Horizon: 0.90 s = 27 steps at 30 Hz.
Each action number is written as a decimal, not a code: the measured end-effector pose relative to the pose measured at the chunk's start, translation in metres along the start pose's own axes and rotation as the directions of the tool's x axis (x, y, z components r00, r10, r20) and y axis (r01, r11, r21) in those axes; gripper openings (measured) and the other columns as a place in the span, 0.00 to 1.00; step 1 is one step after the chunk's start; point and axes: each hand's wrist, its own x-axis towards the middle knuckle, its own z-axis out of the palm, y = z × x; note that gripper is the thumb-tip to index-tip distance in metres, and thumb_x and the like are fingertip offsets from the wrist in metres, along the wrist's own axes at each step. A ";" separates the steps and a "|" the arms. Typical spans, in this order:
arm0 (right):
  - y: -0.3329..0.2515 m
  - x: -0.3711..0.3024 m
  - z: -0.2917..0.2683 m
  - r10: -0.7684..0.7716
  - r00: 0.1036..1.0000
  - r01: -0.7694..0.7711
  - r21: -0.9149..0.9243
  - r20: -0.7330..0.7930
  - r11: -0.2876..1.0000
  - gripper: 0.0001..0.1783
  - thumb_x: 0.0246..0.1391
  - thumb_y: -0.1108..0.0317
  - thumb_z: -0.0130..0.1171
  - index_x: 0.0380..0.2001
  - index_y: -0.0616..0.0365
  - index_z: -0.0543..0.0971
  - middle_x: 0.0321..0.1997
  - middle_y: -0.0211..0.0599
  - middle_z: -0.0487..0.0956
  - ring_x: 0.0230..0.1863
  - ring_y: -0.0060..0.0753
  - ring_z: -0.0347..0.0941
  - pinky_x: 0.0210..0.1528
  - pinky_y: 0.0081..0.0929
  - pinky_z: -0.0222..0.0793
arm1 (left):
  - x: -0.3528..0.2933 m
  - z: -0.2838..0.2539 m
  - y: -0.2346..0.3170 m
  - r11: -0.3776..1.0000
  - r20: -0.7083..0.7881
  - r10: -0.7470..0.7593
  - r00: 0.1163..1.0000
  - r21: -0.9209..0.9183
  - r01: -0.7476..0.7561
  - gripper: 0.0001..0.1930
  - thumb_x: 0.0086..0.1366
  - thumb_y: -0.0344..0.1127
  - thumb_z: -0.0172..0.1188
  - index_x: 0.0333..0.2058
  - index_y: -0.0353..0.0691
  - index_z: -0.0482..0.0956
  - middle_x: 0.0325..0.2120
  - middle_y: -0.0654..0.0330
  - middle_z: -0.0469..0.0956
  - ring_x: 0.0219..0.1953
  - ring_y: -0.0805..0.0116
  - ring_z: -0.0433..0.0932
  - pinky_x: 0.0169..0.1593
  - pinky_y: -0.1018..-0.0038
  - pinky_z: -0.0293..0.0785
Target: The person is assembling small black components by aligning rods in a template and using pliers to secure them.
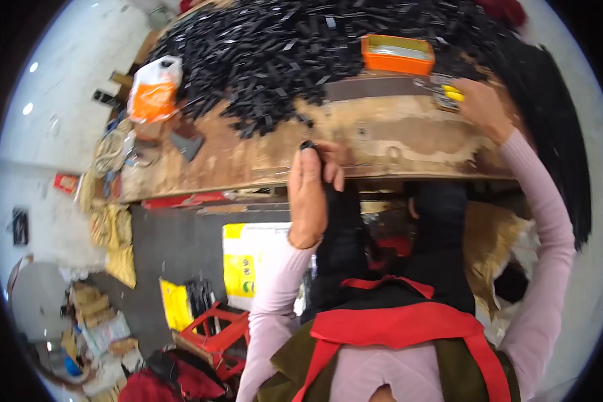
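A small black piece point(307, 145) is pinched between the thumb and fingers of my left hand point(308, 194), just over the table's near edge. At the right, my right hand point(484, 108) is closed round a yellow-handled tool point(453, 94), whose exact kind is hidden by the fingers. Its metallic end lies low over the table, by a small patterned item point(442, 84) that I cannot make out. Beyond both hands spreads a large heap of short black strips point(268, 74). An orange box point(398, 63) with something pale and shiny inside stands beyond the tool.
The worn wooden table point(248, 161) runs across in front of me. A white and orange bag point(155, 90) and a dark grey flat piece point(187, 145) sit at its left. Long black strips point(549, 120) hang over its right side. A red stool point(218, 331) stands on the floor at lower left.
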 end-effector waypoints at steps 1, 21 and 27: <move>-0.001 0.001 0.001 -0.031 0.999 0.031 -0.005 -0.030 1.000 0.17 0.47 0.76 0.53 0.43 0.59 0.80 0.41 0.46 0.81 0.43 0.52 0.78 0.46 0.43 0.72 | 0.003 -0.007 0.000 0.998 -0.013 -0.011 1.000 -0.068 0.010 0.23 0.76 0.50 0.40 0.46 0.32 0.71 0.22 0.68 0.60 0.23 0.77 0.59 0.28 0.79 0.58; 0.012 0.026 0.008 0.187 0.981 -0.194 0.394 0.057 0.898 0.13 0.57 0.61 0.59 0.31 0.62 0.77 0.25 0.45 0.79 0.32 0.44 0.77 0.35 0.38 0.70 | -0.050 0.024 0.003 0.933 0.359 -0.025 0.933 0.343 -0.106 0.24 0.75 0.49 0.43 0.54 0.33 0.70 0.23 0.67 0.64 0.25 0.79 0.61 0.30 0.81 0.59; 0.010 -0.008 -0.025 0.082 0.864 -0.483 0.864 0.497 -0.146 0.11 0.59 0.62 0.61 0.39 0.56 0.76 0.33 0.26 0.77 0.33 0.19 0.73 0.35 0.21 0.71 | -0.079 0.036 -0.003 0.916 0.428 -0.066 0.902 0.383 -0.115 0.22 0.74 0.43 0.43 0.59 0.36 0.67 0.26 0.67 0.64 0.27 0.78 0.59 0.32 0.81 0.58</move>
